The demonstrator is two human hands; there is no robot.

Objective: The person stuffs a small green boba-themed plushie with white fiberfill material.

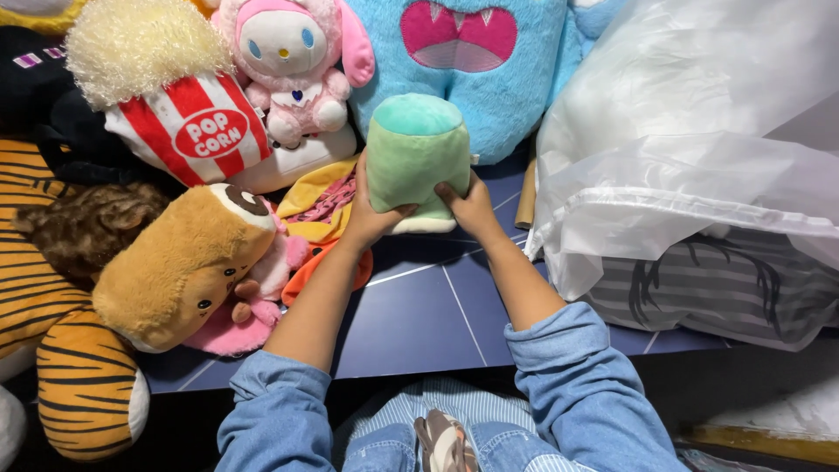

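We clasp green plush (415, 157), left hand (371, 214), right hand (470, 208), fingers closed on flanks; seems soft, light, squashy.

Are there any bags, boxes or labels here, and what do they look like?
Clear plastic bag: at the right, big, crinkly, see-through white, lying over a grey striped plush.
Popcorn-box plush: upper left, red and white stripes, fluffy cream top, with a red oval label bearing white letters.
Cardboard tube: beside the bag, brown, only partly visible.
Both hands hold a green plush, which shows no label.
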